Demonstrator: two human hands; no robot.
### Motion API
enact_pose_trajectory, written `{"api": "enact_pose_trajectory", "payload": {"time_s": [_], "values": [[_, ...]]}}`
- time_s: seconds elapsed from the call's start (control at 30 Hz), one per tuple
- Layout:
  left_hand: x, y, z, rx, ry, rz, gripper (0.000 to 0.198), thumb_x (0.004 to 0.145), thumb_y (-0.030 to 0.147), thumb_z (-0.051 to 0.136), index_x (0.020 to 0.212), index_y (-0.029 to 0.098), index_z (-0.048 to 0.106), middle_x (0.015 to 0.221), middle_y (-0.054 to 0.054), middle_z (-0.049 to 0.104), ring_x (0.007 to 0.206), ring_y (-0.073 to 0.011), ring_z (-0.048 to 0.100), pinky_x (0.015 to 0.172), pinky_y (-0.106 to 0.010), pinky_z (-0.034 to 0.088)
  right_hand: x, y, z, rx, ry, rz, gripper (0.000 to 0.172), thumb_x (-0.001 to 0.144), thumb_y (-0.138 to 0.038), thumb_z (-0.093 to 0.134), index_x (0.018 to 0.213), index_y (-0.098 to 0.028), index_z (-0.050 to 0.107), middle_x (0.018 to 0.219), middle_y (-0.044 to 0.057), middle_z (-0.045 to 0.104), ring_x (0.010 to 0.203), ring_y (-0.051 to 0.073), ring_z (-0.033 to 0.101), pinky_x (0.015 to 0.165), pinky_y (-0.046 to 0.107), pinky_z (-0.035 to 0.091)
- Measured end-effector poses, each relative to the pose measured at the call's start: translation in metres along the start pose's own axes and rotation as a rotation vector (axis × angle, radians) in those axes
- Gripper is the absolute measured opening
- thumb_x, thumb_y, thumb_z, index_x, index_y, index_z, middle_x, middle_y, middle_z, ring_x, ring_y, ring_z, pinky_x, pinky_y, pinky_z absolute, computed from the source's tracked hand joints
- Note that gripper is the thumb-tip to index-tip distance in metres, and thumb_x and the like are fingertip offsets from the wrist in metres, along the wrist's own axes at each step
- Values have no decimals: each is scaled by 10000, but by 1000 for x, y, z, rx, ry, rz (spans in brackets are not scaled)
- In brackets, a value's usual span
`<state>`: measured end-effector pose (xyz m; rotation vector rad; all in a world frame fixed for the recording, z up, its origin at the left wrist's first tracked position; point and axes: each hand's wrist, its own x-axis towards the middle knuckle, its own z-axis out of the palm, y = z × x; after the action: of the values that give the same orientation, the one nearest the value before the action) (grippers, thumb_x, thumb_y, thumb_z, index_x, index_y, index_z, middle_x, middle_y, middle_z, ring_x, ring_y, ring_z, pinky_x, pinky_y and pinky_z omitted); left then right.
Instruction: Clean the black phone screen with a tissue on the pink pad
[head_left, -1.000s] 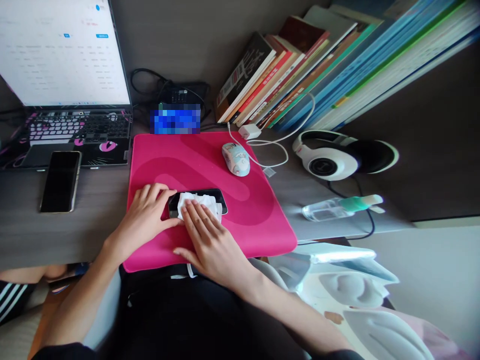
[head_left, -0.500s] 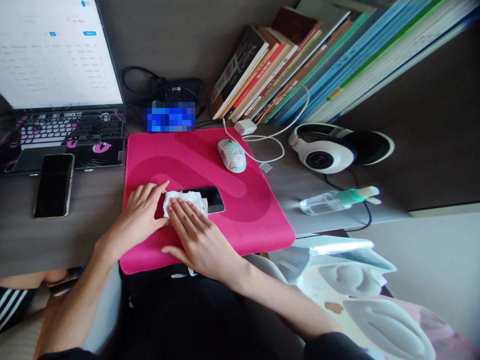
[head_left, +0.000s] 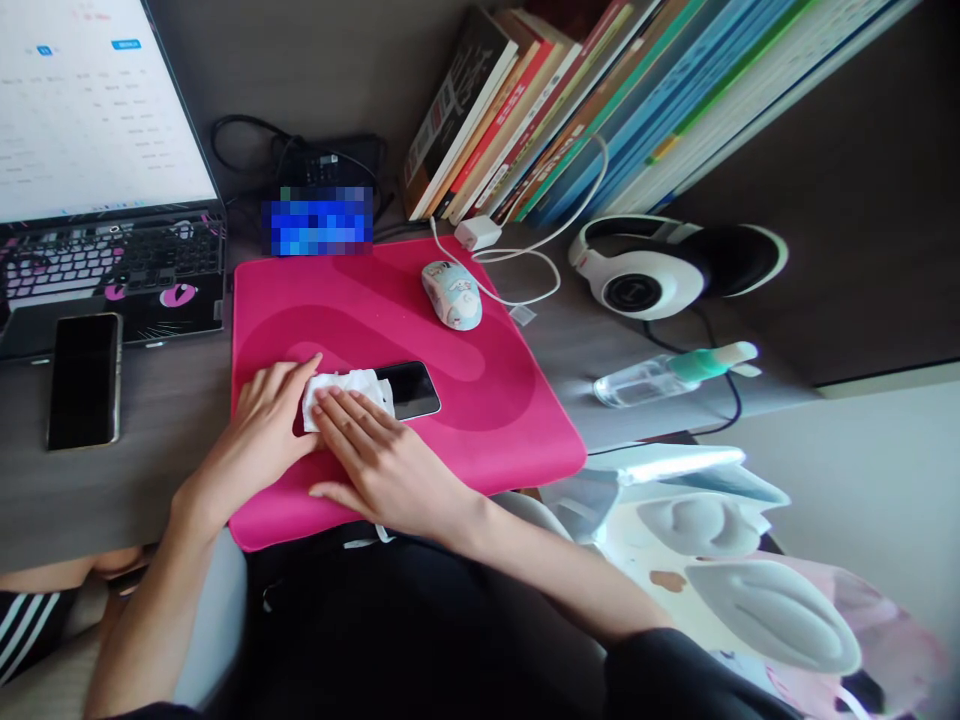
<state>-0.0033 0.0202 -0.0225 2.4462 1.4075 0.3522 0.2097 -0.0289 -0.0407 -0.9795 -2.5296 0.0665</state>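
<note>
Beneath the flat right hand [head_left: 382, 468], white tissue [head_left: 361, 381] covers the left end of the phone [head_left: 414, 390], apparently for even contact. Left hand [head_left: 259, 425], thumb and fingers parted there, probably braces it; firm grip cannot be told. Pink mat [head_left: 510, 425] underneath likely limits slipping.
</note>
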Motion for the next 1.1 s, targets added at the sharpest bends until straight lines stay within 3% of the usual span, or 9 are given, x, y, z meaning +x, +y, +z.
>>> {"api": "enact_pose_trajectory", "payload": {"time_s": [0.23, 0.57, 0.83, 1.1], "values": [[0, 0, -3, 13, -14, 13, 814, 925, 251, 755, 1634, 307, 360, 1539, -101, 511, 1455, -346, 477, 1217, -530, 409, -14, -7, -1, -33, 52, 16, 760, 1069, -515, 558, 1533, 81, 476, 1617, 301, 442, 1557, 401, 389, 1301, 539, 375], [0, 2, -6, 6, -35, 35, 714, 945, 477, 765, 1578, 350, 458, 1504, -69, 539, 1371, -324, 510, 1178, -510, 425, -32, 2, -5, -111, 68, 70, 702, 1071, -454, 584, 1544, 54, 476, 1619, 272, 447, 1548, 377, 415, 1291, 526, 398], [-1, 7, -8, -3, -25, 41, 718, 928, 481, 784, 1561, 342, 477, 1471, -66, 552, 1372, -319, 518, 1185, -499, 426, -39, 20, -16, -131, 113, 159, 563, 1090, -382, 565, 1488, 16, 567, 1552, 237, 564, 1469, 345, 547, 1235, 503, 490], [-1, 8, -7, -33, -30, 28, 754, 900, 492, 813, 1561, 363, 474, 1500, -64, 538, 1389, -335, 507, 1190, -525, 425, -43, 35, -19, -133, 143, 237, 501, 1088, -329, 569, 1472, -10, 595, 1534, 233, 587, 1442, 338, 578, 1207, 507, 523]]}}
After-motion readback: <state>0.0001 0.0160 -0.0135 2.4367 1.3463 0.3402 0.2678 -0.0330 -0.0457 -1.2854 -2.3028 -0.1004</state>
